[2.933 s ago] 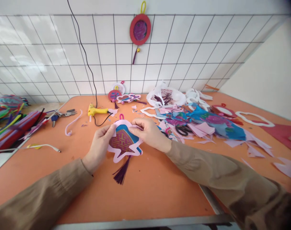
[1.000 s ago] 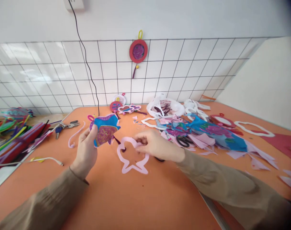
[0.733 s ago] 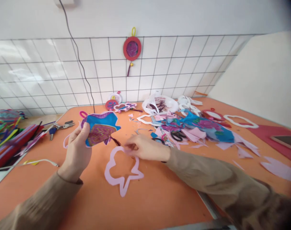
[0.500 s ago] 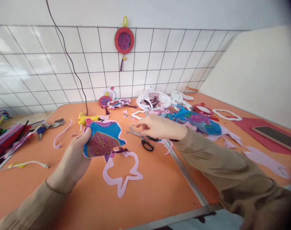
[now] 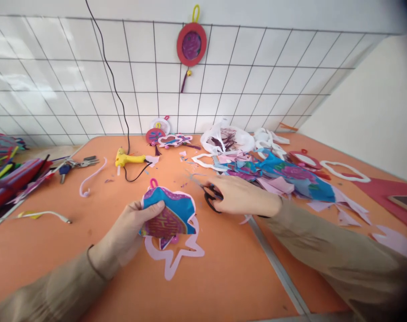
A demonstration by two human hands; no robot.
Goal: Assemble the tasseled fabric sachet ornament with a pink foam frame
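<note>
While pinching the blue-and-purple ornament [image 5: 168, 214] by its left edge with the left hand [image 5: 129, 232], thumb on top, holds it tilted just over the pink cut-out frame [image 5: 169, 267], which lies flat on the orange bench [image 5: 223, 277]. Grips the black-handled scissors [image 5: 210, 197] with the right hand [image 5: 246, 197], fingertips curled shut on the loops, blades pointing away and left. Behind, a yellow glue gun [image 5: 127, 158]; near the right hand, a heap of coloured paper scraps [image 5: 280, 174].
</note>
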